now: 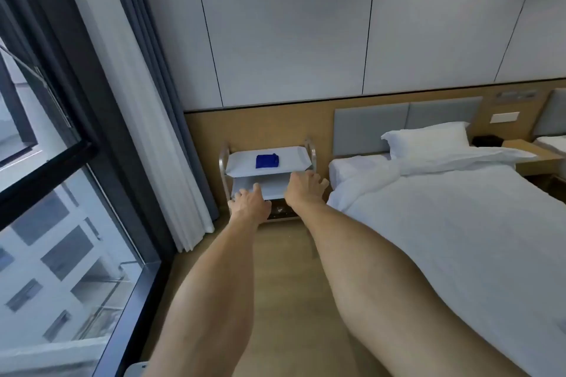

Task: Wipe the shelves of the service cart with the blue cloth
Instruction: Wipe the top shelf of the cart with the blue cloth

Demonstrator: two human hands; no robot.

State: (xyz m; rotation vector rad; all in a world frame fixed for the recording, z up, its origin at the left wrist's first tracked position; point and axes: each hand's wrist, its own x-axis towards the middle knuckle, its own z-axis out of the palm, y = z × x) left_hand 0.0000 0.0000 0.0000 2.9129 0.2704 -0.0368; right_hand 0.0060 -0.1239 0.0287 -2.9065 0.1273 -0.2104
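Left of the white-sheeted bed (pixel 444 223), against the wall, stands the white metal-framed service cart (pixel 301 159). I see my left hand (pixel 249 200) and right hand (pixel 303 188) reaching toward it, both empty, fingers spread. On the cart's top shelf lies the folded blue cloth (pixel 267 161), probably soft and light; I'd pinch its near edge.

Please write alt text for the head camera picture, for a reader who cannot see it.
Two bare arms reach toward a small service cart by the wall, between a curtained window and a white bed. A folded blue cloth lies untouched on the top shelf. The left hand and right hand, both open and empty, show in front of the lower shelves.
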